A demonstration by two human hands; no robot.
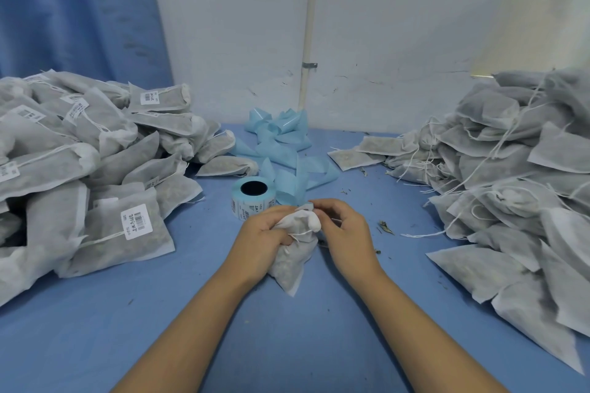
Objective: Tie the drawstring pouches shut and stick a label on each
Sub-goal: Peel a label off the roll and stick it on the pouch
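Pouch (295,260) in work lies at the centre of the blue table (223,329), just in front of the person, its filled body resting on the surface and its gathered white neck raised toward the far side. Left hand (265,239) is clenched around the pouch just below the neck, fingers curled over the fabric. Right hand (343,228) has curled fingers meeting the gathered top, and it pinches the drawstring (300,233), which loops across the neck between the two hands. Label roll (253,198) stands on end just beyond the hands, core opening upward, printed labels visible on its outer wrap. Spent blue backing strip (281,150) trails from the roll in loose folds toward the wall (242,41). Labelled pouches (83,175) form a heap on the left side of the table, several showing white barcode stickers. Unlabelled pouches (517,175) form a second heap on the right, with loose strings hanging from many of them. Dry leaf fragments (384,226) lie scattered on the table near the right hand.
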